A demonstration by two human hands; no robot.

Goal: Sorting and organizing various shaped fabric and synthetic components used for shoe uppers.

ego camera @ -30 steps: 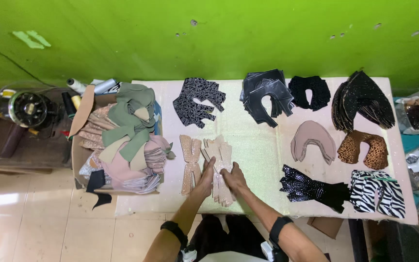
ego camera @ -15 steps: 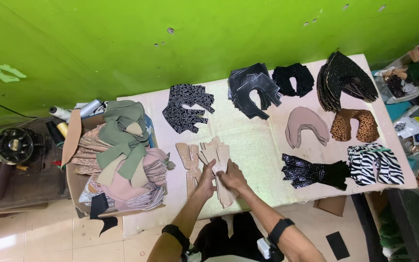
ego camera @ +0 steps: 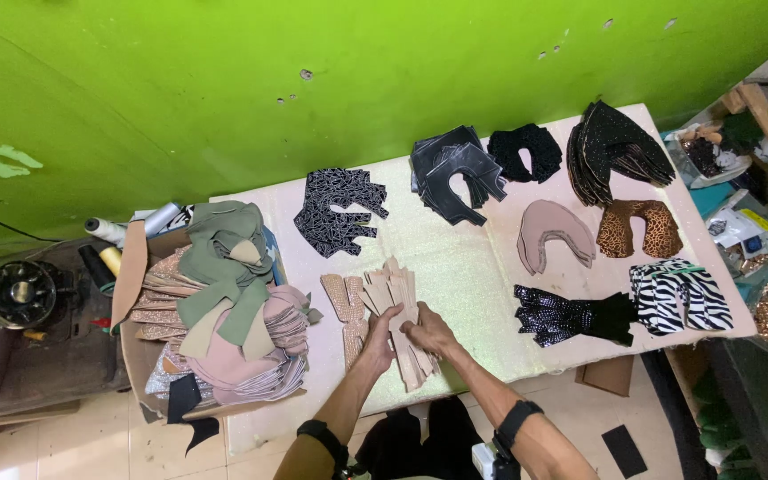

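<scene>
Left hand and right hand both hold a narrow grip on the beige strip stack; green cut pieces lie well left on the worktop.

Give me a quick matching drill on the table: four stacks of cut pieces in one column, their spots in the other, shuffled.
Stacks:
1. beige stack
2. zebra stack
3. leopard stack
4. green pieces

Places:
A. on top of the pile in the box at the left
B. near right corner of the table
C. under both hands
D. just right of the plain pink stack

Pairs: 1-C, 2-B, 3-D, 4-A
</scene>
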